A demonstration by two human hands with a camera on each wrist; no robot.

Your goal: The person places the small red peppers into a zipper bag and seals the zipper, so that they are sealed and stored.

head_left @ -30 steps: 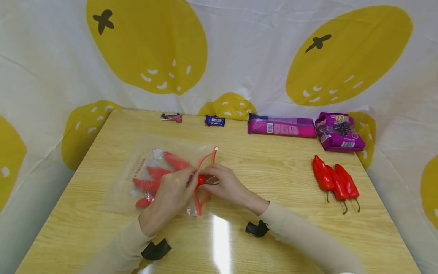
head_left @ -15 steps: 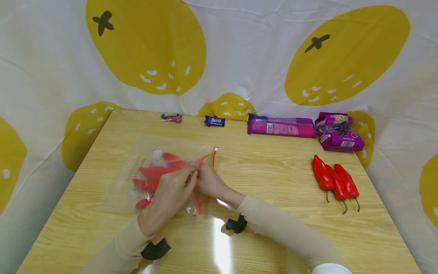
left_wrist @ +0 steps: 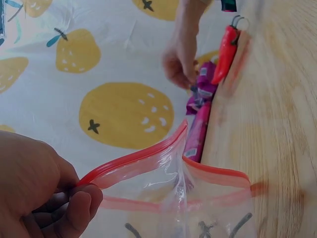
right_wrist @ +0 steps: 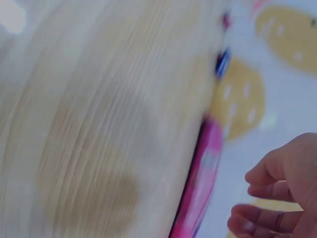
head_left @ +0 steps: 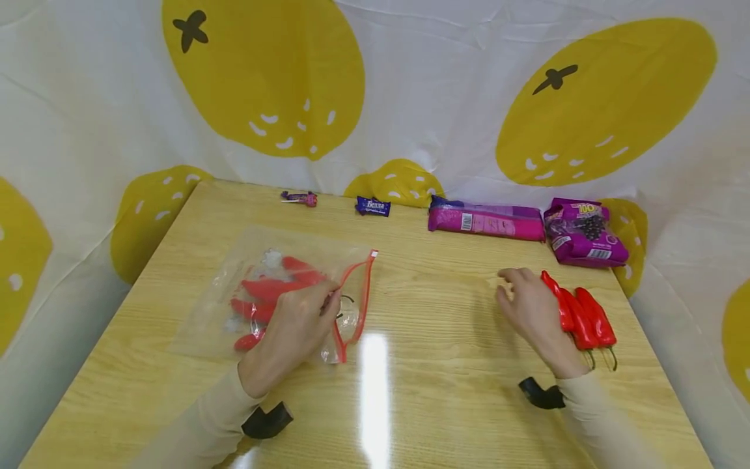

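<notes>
A clear zip bag (head_left: 212, 319) with a red zip edge lies on the left of the table, several red peppers (head_left: 263, 288) inside. My left hand (head_left: 295, 320) pinches its red rim between thumb and fingers. The mouth gapes to the right, with dark stems showing in it. In the left wrist view the rim (left_wrist: 133, 157) runs out from the fingertips. Over on the right, my right hand (head_left: 534, 314) is above the table with loosely bent fingers and nothing in them. It partly covers the nearest of three red peppers (head_left: 596, 316).
Along the back edge lie a lollipop (head_left: 301, 198), a small blue-wrapped sweet (head_left: 373, 206), a long pink-purple packet (head_left: 486, 220) and a purple bag with a grape picture (head_left: 586, 234). A white cloth (head_left: 428, 85) with yellow fruit prints hangs behind the table.
My right hand, holding a pepper at the bag's mouth, has reached into the bag, come out without it and swung right to the loose peppers. The left hand keeps its pinch on the rim.
</notes>
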